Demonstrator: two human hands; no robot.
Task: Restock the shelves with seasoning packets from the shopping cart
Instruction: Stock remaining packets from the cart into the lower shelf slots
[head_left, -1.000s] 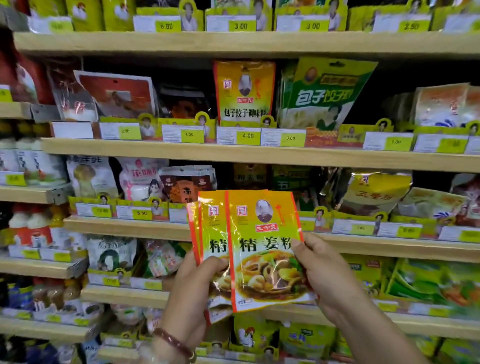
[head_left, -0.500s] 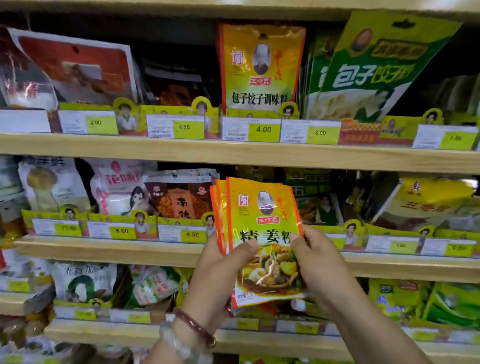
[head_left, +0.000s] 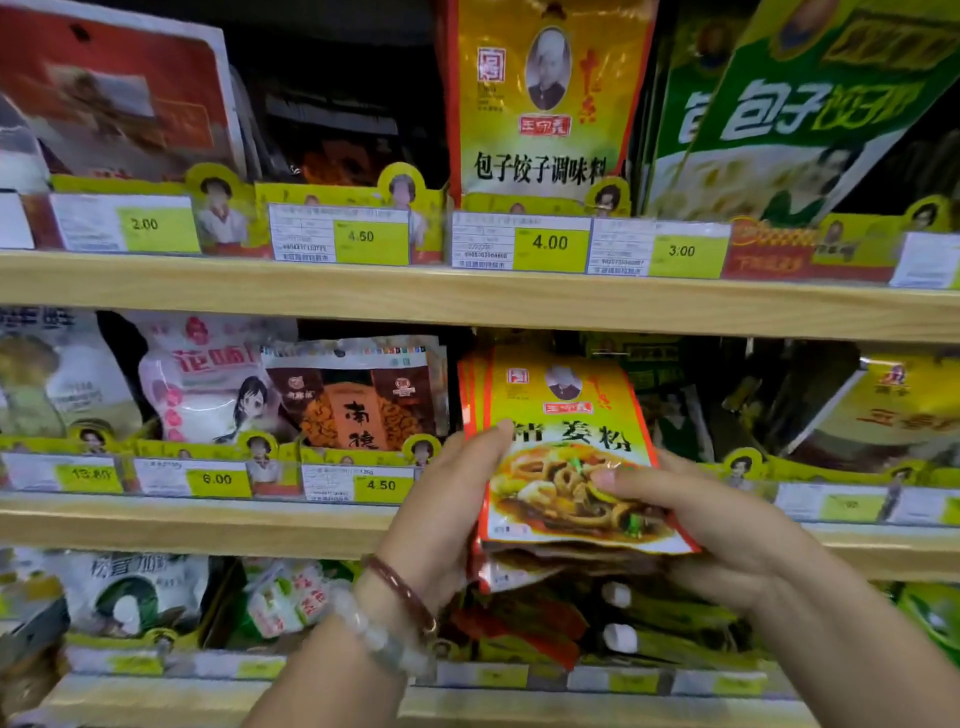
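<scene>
Nearest the camera, the left hand (head_left: 447, 499) and right hand (head_left: 696, 525) are both clamped on one fanned stack of seasoning packets (head_left: 566, 457), the left thumb over its left edge and the right thumb pressed flat on the front picture, fingers behind. The stack is held upright in the air just in front of the middle shelf (head_left: 208, 525), level with a dark gap right of the brown packet (head_left: 358, 405). By the look of them the sachets are light, thin and limp, with a glossy film that would slide sheet on sheet, so a pinch across the lower half from both sides, as here, seems the safest hold; the loose bottom corners already splay. At least four red edges show at the stack's left side, though the exact count cannot be told. Farther back stand three shelf boards, and on the upper shelf (head_left: 467, 301) four readable price tags (head_left: 550, 243) and one tall yellow packet (head_left: 545, 98)
</scene>
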